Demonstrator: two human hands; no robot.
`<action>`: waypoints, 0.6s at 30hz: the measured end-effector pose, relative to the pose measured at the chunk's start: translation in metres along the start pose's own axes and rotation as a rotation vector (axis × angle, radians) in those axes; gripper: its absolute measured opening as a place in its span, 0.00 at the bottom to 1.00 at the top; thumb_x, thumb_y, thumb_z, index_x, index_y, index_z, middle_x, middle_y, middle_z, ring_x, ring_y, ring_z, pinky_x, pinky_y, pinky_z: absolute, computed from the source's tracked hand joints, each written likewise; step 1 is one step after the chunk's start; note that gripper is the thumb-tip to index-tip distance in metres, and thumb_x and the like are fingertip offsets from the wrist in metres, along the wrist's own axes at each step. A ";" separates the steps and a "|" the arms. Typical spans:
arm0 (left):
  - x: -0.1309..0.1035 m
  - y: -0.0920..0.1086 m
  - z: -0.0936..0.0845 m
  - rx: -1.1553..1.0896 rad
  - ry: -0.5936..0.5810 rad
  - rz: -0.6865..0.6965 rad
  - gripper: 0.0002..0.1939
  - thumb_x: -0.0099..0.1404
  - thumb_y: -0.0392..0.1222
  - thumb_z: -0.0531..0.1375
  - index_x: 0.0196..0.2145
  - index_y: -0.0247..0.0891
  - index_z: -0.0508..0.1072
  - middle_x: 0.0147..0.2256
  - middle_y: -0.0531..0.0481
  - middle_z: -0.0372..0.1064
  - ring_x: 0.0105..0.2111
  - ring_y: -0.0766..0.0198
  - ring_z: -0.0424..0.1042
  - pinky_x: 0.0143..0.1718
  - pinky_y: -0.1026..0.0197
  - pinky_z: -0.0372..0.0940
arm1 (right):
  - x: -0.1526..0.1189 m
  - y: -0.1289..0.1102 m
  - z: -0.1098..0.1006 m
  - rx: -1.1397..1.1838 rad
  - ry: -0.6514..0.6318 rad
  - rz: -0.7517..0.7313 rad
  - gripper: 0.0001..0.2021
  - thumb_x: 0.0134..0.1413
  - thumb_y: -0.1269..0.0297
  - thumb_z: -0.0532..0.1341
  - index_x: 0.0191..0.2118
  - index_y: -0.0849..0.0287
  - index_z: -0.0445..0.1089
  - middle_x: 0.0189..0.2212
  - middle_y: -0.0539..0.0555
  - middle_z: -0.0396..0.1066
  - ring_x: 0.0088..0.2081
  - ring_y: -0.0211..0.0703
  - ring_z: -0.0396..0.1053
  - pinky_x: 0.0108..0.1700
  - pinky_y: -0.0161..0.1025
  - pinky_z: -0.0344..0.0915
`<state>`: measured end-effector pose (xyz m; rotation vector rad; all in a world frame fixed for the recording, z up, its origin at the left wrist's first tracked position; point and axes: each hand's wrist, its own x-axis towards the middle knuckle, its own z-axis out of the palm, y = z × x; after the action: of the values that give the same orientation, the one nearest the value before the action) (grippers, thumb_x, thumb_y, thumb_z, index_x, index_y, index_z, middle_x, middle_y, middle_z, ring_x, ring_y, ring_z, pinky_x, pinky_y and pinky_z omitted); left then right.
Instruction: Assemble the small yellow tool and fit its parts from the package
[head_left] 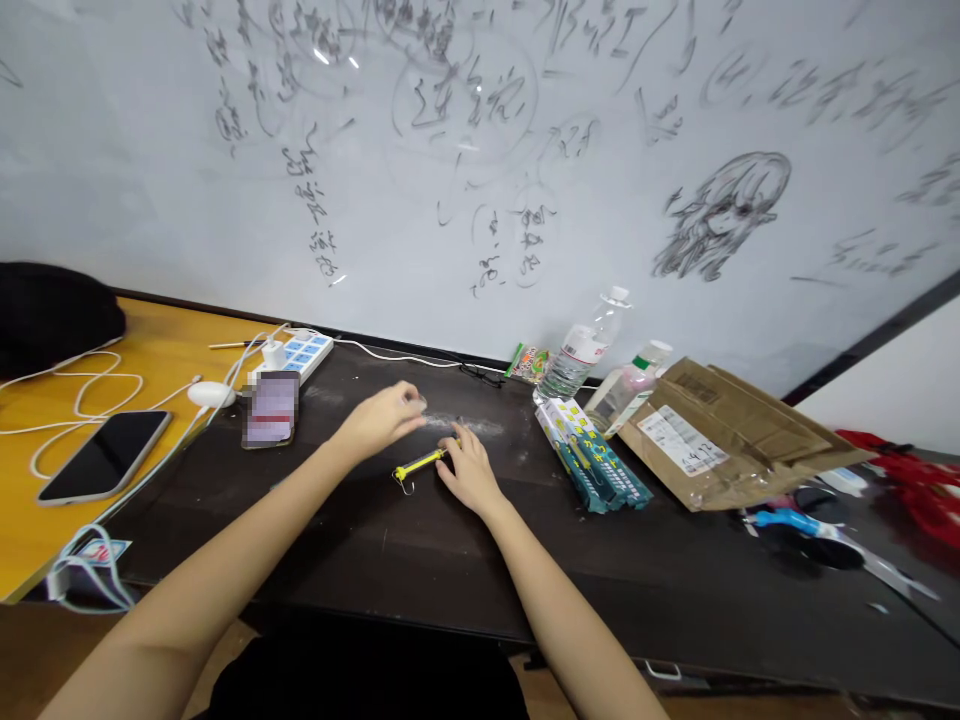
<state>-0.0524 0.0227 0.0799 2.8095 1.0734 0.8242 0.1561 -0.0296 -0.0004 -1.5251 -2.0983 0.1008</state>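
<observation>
A yellow spring scale [421, 464] lies slanted on the dark table, its metal hook pointing toward my body. My right hand [470, 470] rests on the table with its fingers closed around the scale's far end, which they partly cover. To the left and a little farther back, my left hand [382, 418] hovers over the table with its fingers drawn together. Something pale shows at those fingertips, too blurred to name. Between and behind the hands, a whitish smear [469, 424] marks the tabletop.
Teal-and-white boxes [589, 455], a water bottle [577, 350], a second bottle [628, 388] and a brown paper parcel [720, 430] stand to the right. Leftward are a phone [271, 410], a power strip [306, 355], cables and another phone [105, 457]. A whiteboard [375, 250] rises behind.
</observation>
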 end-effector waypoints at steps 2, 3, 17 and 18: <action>-0.007 0.003 0.019 0.014 -0.088 0.038 0.10 0.64 0.45 0.53 0.38 0.42 0.71 0.45 0.48 0.61 0.41 0.62 0.66 0.45 0.60 0.61 | 0.000 0.005 -0.002 0.008 0.002 0.007 0.12 0.52 0.60 0.57 0.43 0.57 0.65 0.60 0.61 0.48 0.60 0.53 0.49 0.58 0.52 0.49; -0.011 0.004 0.028 0.001 -0.142 0.074 0.08 0.63 0.43 0.54 0.37 0.42 0.71 0.45 0.48 0.61 0.42 0.62 0.66 0.46 0.61 0.61 | 0.000 0.007 -0.003 0.018 0.005 0.011 0.12 0.52 0.58 0.57 0.41 0.57 0.65 0.60 0.60 0.48 0.59 0.52 0.51 0.57 0.52 0.50; -0.035 0.002 0.049 0.093 -0.173 -0.173 0.21 0.56 0.49 0.59 0.48 0.44 0.66 0.44 0.44 0.62 0.46 0.53 0.61 0.45 0.54 0.59 | -0.002 0.015 -0.015 -0.073 0.041 0.328 0.25 0.50 0.55 0.58 0.55 0.55 0.60 0.44 0.59 0.60 0.47 0.52 0.62 0.46 0.47 0.61; -0.037 0.000 0.050 0.133 -0.172 -0.224 0.22 0.57 0.54 0.59 0.47 0.44 0.67 0.42 0.44 0.62 0.45 0.52 0.61 0.44 0.54 0.59 | -0.003 0.017 -0.018 -0.080 -0.017 0.358 0.23 0.51 0.54 0.57 0.54 0.53 0.62 0.41 0.57 0.61 0.43 0.50 0.65 0.43 0.44 0.63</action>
<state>-0.0516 0.0075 0.0198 2.7299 1.4269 0.4987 0.1793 -0.0301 0.0075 -1.9406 -1.8403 0.1616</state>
